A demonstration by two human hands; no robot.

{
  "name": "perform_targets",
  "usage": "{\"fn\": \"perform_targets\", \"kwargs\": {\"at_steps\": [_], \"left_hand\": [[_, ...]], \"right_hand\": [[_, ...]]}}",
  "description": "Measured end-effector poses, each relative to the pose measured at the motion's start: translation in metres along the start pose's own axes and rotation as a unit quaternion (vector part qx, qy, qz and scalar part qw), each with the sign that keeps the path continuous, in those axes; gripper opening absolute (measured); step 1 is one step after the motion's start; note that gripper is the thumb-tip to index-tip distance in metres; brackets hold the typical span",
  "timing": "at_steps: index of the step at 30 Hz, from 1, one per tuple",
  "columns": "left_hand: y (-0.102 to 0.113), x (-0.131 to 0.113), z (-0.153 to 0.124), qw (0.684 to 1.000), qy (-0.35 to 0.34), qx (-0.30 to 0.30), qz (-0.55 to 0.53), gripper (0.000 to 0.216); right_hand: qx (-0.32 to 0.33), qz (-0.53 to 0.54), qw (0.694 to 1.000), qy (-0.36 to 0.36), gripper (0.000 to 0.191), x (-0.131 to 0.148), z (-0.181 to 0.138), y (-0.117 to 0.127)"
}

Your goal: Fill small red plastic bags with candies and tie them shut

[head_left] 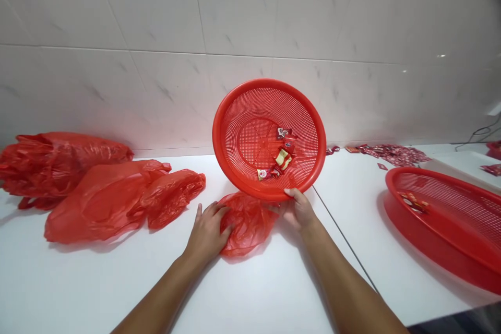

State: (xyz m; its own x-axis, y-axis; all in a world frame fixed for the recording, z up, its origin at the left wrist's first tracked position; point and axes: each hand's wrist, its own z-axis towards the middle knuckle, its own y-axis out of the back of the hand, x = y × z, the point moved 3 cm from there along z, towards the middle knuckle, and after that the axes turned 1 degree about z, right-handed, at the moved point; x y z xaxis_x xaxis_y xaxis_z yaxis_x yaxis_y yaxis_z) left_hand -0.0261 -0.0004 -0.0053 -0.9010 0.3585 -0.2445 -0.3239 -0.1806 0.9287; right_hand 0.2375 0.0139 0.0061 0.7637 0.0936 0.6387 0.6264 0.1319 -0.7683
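A round red plastic basket [248, 115] is tilted up so that its inside faces me. Several small wrapped snacks [283, 158] lie in it, toward its lower right. My right hand [302, 209] grips the lower rim, thumb on the inner side and fingers underneath. Below the basket a crumpled red plastic bag [246, 232] rests on the white table. My left hand [209, 229] is closed on the bag's left edge, with the fingertips partly hidden by the film.
Filled or bunched red plastic bags [105, 198] lie at the left. A larger red basket [442, 235] with a few wrapped packets stands at the right. Many small red packets [395, 154] are heaped along the tiled wall [164, 99]. A seam runs across the table [117, 287].
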Motion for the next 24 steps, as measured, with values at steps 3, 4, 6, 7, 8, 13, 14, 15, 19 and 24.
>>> {"fn": "perform_targets", "kwargs": {"at_steps": [3, 4, 6, 7, 8, 13, 14, 15, 19, 24], "left_hand": [[-0.001, -0.001, -0.001, 1.000, -0.010, -0.008, 0.014, 0.041], [-0.001, -0.001, -0.001, 1.000, -0.010, -0.014, 0.021, 0.040], [0.000, -0.002, -0.003, 0.999, -0.005, -0.025, 0.032, 0.038], [0.000, -0.003, -0.003, 0.999, -0.004, -0.026, 0.034, 0.037], [0.000, -0.005, -0.004, 0.999, -0.005, -0.024, 0.034, 0.036], [-0.002, -0.016, -0.008, 0.999, -0.032, -0.009, 0.012, 0.039], [-0.002, -0.017, -0.008, 0.999, -0.034, -0.008, 0.007, 0.040], [-0.003, -0.018, -0.008, 0.999, -0.033, -0.008, 0.003, 0.041], [-0.006, -0.015, -0.007, 1.000, -0.030, -0.005, -0.008, 0.043], [-0.007, -0.008, -0.004, 1.000, -0.015, -0.001, -0.010, 0.049]], "right_hand": [[0.015, 0.004, 1.000, 0.001, 0.034, 0.003, -0.004, -0.006], [0.023, 0.008, 1.000, 0.001, 0.034, 0.004, -0.007, -0.010], [0.043, 0.015, 0.999, 0.004, 0.031, 0.007, -0.012, -0.019], [0.050, 0.018, 0.999, 0.009, 0.030, 0.008, -0.014, -0.024], [0.054, 0.019, 0.998, 0.015, 0.029, 0.009, -0.016, -0.027], [0.014, 0.024, 0.999, 0.043, 0.027, 0.016, -0.020, -0.029], [0.005, 0.025, 0.998, 0.052, 0.026, 0.019, -0.020, -0.027], [0.000, 0.025, 0.998, 0.061, 0.024, 0.023, -0.019, -0.024], [-0.025, 0.011, 0.995, 0.099, 0.016, 0.036, -0.014, -0.012], [-0.140, -0.068, 0.979, 0.134, 0.032, 0.036, 0.000, 0.017]]}}
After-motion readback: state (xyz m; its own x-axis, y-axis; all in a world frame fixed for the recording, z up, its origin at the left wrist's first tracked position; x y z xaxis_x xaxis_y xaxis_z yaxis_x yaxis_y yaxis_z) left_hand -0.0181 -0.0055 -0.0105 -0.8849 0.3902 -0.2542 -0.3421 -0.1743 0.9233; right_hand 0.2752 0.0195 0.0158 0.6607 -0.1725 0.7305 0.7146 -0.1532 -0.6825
